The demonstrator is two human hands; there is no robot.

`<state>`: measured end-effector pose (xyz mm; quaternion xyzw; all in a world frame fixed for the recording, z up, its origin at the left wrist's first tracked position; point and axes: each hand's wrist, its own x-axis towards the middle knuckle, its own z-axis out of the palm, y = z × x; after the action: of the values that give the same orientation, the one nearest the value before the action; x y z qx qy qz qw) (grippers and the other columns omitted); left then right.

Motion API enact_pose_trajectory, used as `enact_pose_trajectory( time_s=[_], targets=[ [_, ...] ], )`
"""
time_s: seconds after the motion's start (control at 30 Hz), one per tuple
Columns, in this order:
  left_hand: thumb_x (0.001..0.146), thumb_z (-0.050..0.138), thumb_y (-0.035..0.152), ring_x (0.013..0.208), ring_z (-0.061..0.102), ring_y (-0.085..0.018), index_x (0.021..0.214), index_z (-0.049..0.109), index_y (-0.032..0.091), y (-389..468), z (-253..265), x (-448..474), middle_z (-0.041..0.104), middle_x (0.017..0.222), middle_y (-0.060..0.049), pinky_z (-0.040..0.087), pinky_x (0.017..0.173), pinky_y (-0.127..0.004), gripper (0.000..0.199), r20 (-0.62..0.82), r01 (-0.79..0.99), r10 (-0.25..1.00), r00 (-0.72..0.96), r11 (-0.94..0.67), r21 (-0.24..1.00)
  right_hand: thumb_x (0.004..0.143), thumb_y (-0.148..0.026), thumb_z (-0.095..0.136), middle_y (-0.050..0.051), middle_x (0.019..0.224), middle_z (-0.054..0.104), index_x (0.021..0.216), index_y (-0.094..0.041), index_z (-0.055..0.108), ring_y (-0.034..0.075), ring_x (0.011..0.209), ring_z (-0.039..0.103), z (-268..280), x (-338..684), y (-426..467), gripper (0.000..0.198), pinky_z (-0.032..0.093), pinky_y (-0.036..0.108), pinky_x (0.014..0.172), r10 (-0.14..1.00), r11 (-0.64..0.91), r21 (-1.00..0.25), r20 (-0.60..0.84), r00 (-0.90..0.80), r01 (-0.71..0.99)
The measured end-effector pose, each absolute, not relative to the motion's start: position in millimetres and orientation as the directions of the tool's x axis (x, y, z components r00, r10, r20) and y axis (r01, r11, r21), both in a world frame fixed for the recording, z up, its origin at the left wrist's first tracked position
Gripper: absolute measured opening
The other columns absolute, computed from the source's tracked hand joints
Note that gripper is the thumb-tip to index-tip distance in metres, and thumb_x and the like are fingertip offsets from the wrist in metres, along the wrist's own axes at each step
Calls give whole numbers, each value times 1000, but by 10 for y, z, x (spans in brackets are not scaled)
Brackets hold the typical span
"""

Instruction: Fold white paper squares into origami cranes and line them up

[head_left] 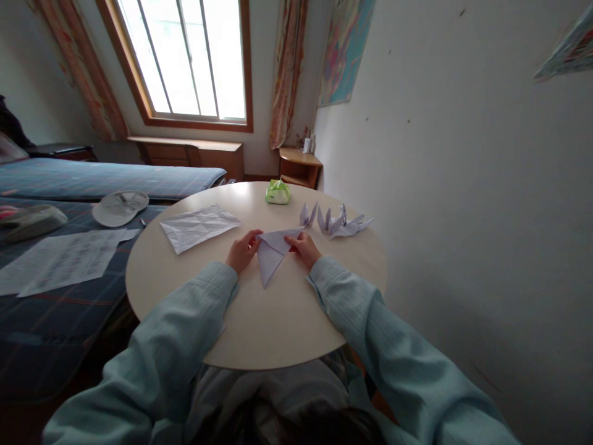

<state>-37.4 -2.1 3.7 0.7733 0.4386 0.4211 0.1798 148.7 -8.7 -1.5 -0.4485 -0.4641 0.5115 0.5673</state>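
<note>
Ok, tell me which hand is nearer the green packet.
Right. The right hand lies below the green packet, slightly right; the left hand sits farther down-left.

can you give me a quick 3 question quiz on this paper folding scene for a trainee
1. True or false: both hands rest on the folded paper on the round table.
2. Which lies left of the folded paper? A) a creased flat sheet B) a green packet C) a cap
3. Fill in: the finished paper figures sit toward the ____ side of the table, near the wall.

Key
1. True: the left hand and the right hand press it at either edge.
2. A: the creased sheet lies flat on the table; the green packet is at the far edge, and the cap is on the bed.
3. right
</note>
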Motion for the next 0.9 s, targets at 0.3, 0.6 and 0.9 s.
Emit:
enact_pose_trajectory(
  time_s=[0.3, 0.6, 0.9],
  targets=[
    [79, 40, 30, 61, 55, -12, 95, 56, 18, 33, 16, -404, 59, 66, -2, 41, 55, -20, 26, 471, 604, 870, 147, -456, 654, 54, -33, 68, -3, 72, 58, 85, -20, 49, 7, 60, 55, 161, 1459, -225, 39, 45, 19, 55, 987, 92, -982, 112, -116, -168],
    [81, 37, 35, 66, 54, -13, 99, 55, 17, 42, -21, -394, 60, 85, -6, 41, 58, -22, 32, 399, 613, 887, 232, -452, 648, 46, -24, 73, -1, 81, 60, 91, -21, 49, 12, 69, 58, 147, 1446, -231, 51, 49, 27, 65, 967, 95, -973, 140, -214, -210],
    [81, 32, 41, 66, 51, -12, 94, 58, 18, -14, 50, -380, 57, 82, -3, 39, 62, -24, 36, 401, 597, 840, 365, -542, 592, 49, -27, 73, 0, 81, 61, 99, -22, 49, 12, 67, 59, 142, 1459, -245, 56, 49, 31, 69, 969, 93, -976, 135, -206, -199]
  ],
)
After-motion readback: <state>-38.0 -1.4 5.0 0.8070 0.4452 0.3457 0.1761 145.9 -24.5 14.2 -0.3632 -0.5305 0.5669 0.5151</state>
